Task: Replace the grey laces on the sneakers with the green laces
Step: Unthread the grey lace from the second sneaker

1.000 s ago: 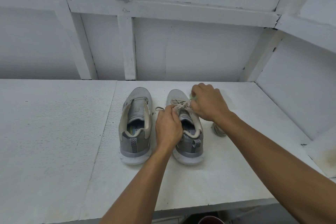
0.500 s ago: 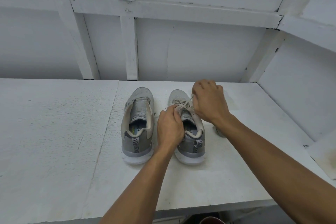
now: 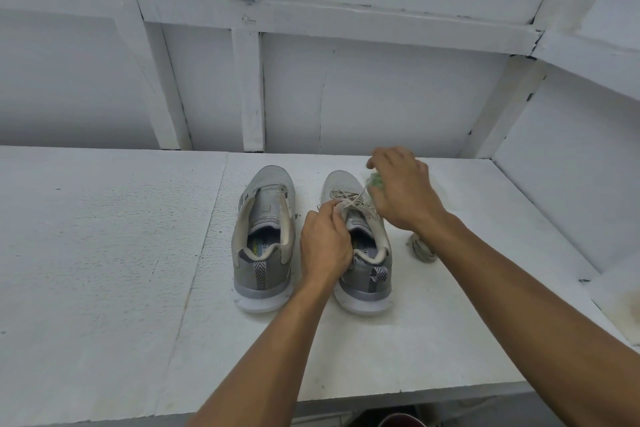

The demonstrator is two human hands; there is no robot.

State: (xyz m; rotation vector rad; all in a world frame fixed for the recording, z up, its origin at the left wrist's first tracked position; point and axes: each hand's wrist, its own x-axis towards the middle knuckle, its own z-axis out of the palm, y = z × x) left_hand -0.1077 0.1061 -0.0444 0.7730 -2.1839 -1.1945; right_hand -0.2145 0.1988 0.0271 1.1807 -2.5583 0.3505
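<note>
Two grey sneakers stand side by side on the white table [image 3: 104,253], heels toward me. The left sneaker [image 3: 265,239] has no lace in it. The right sneaker [image 3: 363,253] still carries a grey lace [image 3: 349,199] across its eyelets. My left hand [image 3: 325,243] pinches that lace at the top of the tongue. Beyond the shoe's right side, my right hand [image 3: 403,184] pulls a strand of the same lace up and away. A bundle of green laces [image 3: 374,181] lies under my right hand, partly hidden. A removed grey lace [image 3: 420,248] lies bunched to the right of the shoe.
A white framed wall [image 3: 311,90] closes the back of the table, and a side wall [image 3: 571,166] closes the right. The table's front edge [image 3: 381,395] runs below my forearms. A dark red object [image 3: 398,421] shows under the edge.
My right hand has lifted up and to the right, drawing the grey lace strand out of the right sneaker and uncovering the green bundle. My left hand stays at the tongue.
</note>
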